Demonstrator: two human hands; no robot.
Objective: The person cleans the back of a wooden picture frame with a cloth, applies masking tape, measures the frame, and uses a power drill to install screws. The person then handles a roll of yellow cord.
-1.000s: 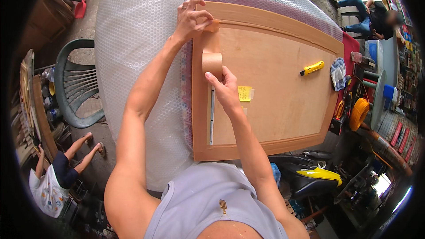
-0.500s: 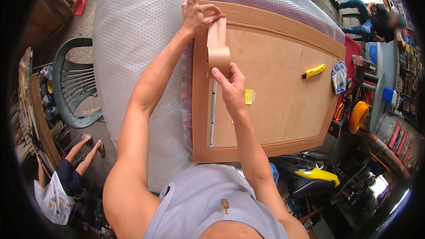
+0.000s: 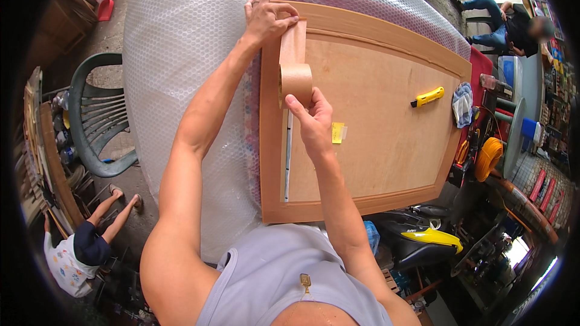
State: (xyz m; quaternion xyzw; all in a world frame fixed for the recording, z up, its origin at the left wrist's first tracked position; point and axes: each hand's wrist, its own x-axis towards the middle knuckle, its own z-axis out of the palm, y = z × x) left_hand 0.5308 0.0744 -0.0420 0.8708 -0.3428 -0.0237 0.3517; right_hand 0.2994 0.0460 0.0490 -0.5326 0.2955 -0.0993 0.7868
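While left hand, upper frame left of centre, is half-curled at the tape strip end (pinching or pressing, can't tell), tape roll is upper centre, right hand closed on its lower edge; wooden panel beneath, yellow cutter on it, right.

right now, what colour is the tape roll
The tape roll is tan-brown, best seen in the head view.

tape strip now runs straighter
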